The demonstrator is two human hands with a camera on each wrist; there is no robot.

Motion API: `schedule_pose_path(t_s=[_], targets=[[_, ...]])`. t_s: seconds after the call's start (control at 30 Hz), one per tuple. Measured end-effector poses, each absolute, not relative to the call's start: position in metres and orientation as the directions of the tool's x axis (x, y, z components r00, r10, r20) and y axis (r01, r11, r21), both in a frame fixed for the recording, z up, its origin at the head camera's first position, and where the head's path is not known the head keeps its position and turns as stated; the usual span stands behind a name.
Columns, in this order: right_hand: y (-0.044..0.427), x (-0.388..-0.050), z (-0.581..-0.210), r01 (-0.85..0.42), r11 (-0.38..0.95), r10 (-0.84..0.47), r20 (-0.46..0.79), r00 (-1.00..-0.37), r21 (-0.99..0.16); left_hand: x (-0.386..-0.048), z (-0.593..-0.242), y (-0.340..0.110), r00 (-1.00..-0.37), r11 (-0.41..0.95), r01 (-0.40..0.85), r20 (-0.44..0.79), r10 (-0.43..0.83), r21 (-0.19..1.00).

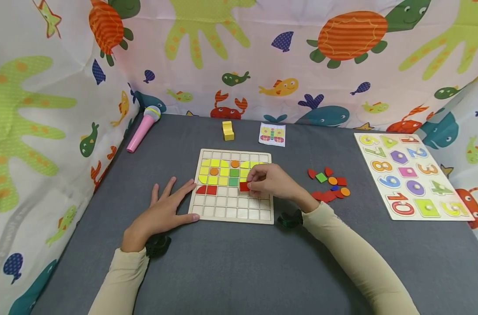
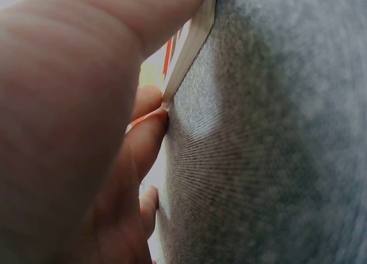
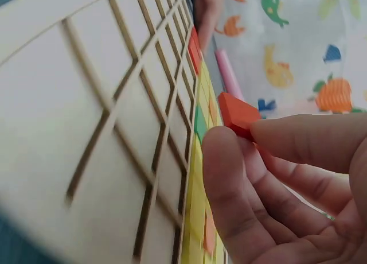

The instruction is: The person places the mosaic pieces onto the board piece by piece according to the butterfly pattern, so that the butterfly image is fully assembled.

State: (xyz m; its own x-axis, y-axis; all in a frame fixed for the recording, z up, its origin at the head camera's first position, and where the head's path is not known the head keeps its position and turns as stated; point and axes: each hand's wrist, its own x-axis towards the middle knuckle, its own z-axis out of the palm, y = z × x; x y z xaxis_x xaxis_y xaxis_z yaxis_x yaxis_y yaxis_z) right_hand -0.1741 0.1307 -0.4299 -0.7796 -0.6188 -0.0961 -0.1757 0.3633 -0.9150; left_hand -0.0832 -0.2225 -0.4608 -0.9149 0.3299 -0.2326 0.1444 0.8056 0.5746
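Observation:
A wooden grid board lies flat on the dark cloth, with yellow, green, orange and red pieces set in its upper squares. Between thumb and fingers my right hand pinches a red square tile, held just over the board right of its middle. Spread out at the board's left edge is my left hand; its thumb and fingertips touch the rim. Two red pieces sit in a row on the board's left side. The left wrist view shows the thumb against the board's side.
Loose red, green, orange and blue pieces lie right of the board. Behind it are a yellow block and a butterfly pattern card. A pink toy microphone lies at the back left, a number puzzle board at the right.

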Motion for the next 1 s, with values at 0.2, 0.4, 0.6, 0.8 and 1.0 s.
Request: schedule_pose_path(t_s=[0.2,0.4,0.6,0.8,1.0], targets=[[0.1,-0.172,-0.43,-0.322,0.405,-0.622,0.001,-0.783,-0.856,-0.084,-0.459,-0.222,-0.915,0.808,0.144,-0.234,0.329,0.571],[0.081,-0.17,-0.432,-0.431,0.441,-0.645,0.056,-0.762,-0.787,-0.085,-0.459,-0.222,-0.914,0.816,0.139,-0.246,0.324,0.561],[0.068,-0.168,-0.432,-0.514,0.485,-0.668,0.079,-0.74,-0.707,-0.085,-0.459,-0.222,-0.917,0.822,0.144,-0.238,0.321,0.551],[0.057,-0.164,-0.433,-0.558,0.514,-0.69,0.072,-0.72,-0.651,-0.084,-0.459,-0.222,-0.918,0.81,0.155,-0.221,0.33,0.566],[0.051,-0.161,-0.433,-0.572,0.548,-0.693,0.051,-0.719,-0.61,-0.083,-0.458,-0.223,-0.918,0.806,0.162,-0.212,0.334,0.569]])
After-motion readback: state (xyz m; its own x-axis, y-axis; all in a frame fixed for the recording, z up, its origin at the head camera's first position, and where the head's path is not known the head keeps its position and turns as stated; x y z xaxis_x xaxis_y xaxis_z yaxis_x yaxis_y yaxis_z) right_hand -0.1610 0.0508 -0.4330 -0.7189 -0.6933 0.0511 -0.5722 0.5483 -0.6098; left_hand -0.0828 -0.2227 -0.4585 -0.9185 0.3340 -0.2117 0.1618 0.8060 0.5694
